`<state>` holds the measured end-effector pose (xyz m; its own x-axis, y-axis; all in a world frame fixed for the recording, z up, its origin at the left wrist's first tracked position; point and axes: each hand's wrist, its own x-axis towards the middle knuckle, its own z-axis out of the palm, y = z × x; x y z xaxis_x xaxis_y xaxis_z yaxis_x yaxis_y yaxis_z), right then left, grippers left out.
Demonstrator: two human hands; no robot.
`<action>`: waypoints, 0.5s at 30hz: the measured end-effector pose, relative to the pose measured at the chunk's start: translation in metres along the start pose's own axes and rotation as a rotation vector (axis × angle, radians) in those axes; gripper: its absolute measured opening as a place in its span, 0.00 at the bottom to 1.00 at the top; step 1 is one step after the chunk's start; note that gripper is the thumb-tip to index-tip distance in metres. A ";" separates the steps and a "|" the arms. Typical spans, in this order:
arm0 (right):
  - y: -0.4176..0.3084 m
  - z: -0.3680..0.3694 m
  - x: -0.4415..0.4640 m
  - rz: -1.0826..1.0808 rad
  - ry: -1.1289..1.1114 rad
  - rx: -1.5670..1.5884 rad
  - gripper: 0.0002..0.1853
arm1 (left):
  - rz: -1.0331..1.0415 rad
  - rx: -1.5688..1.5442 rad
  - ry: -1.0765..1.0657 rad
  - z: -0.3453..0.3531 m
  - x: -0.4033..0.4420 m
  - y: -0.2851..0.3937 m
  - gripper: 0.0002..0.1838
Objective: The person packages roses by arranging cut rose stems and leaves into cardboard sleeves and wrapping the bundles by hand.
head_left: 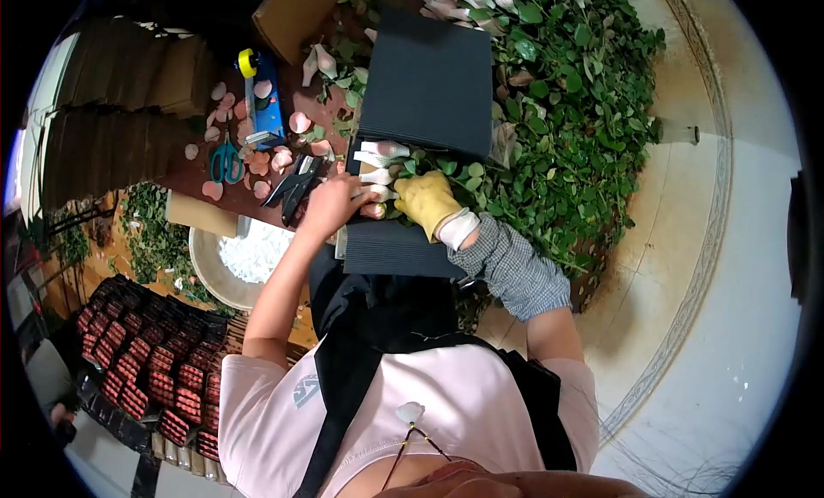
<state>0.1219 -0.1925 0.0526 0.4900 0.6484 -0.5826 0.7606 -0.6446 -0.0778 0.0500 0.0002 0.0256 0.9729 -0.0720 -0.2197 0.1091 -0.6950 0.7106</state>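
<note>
My bare left hand (330,203) reaches over the heads of a short row of rose buds in white netting (375,176), its fingers closed at one of the lower buds. Just right of it, my right hand (427,201), in a yellow glove with a checked sleeve, has its fingers curled beside the buds, at their leafy stems; what lies inside its grip is hidden. Dark corrugated sheet (427,82) lies above the row, and another ribbed dark piece (399,247) lies below it, near my body. An unwrapped pinkish bud (372,211) shows under my left fingers.
A black stapler (298,185), teal scissors (227,162) and a blue tape dispenser (267,103) lie left among loose petals. Leafy stems (575,120) are heaped right. A tub with white pieces (206,258) stands lower left, beyond the table's edge; cardboard (176,73) is stacked upper left.
</note>
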 end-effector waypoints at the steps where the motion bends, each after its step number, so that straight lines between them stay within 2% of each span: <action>1: 0.000 -0.001 0.000 0.039 -0.019 0.039 0.11 | 0.023 -0.019 -0.005 0.003 0.001 -0.005 0.19; 2: 0.000 0.000 0.002 0.034 -0.021 0.038 0.11 | 0.017 -0.020 -0.004 0.007 -0.002 -0.010 0.19; 4: 0.001 0.000 0.005 0.060 -0.107 0.008 0.11 | -0.015 -0.398 -0.002 0.011 -0.008 -0.019 0.16; 6: 0.001 0.003 0.007 0.068 -0.101 0.011 0.10 | -0.003 -0.432 0.062 0.010 -0.019 -0.028 0.13; 8: 0.002 0.015 0.009 0.096 -0.082 0.048 0.10 | -0.570 -0.973 0.330 -0.009 -0.034 -0.024 0.16; 9: 0.003 0.010 0.006 0.096 -0.080 0.049 0.10 | -0.375 -0.866 0.406 -0.016 -0.039 -0.055 0.15; 10: 0.008 0.000 -0.002 0.044 -0.061 0.148 0.11 | -0.182 -0.756 0.477 -0.038 -0.039 -0.059 0.14; 11: 0.016 -0.008 -0.007 -0.010 -0.039 0.237 0.12 | -0.116 -0.570 0.562 -0.042 -0.039 -0.048 0.06; 12: 0.020 -0.007 -0.017 -0.005 0.044 0.387 0.14 | 0.058 -0.515 0.590 -0.030 -0.035 -0.056 0.07; 14: 0.010 -0.022 -0.026 -0.029 0.317 0.439 0.15 | -0.171 -0.581 0.294 -0.008 -0.031 -0.053 0.08; 15: 0.006 -0.025 -0.022 -0.029 0.316 0.438 0.15 | -0.279 -0.432 0.216 -0.009 -0.020 -0.037 0.14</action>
<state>0.1258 -0.2006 0.0855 0.6275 0.7148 -0.3086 0.5595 -0.6896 -0.4598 0.0279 0.0334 0.0096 0.9100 0.2527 -0.3286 0.3975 -0.3069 0.8648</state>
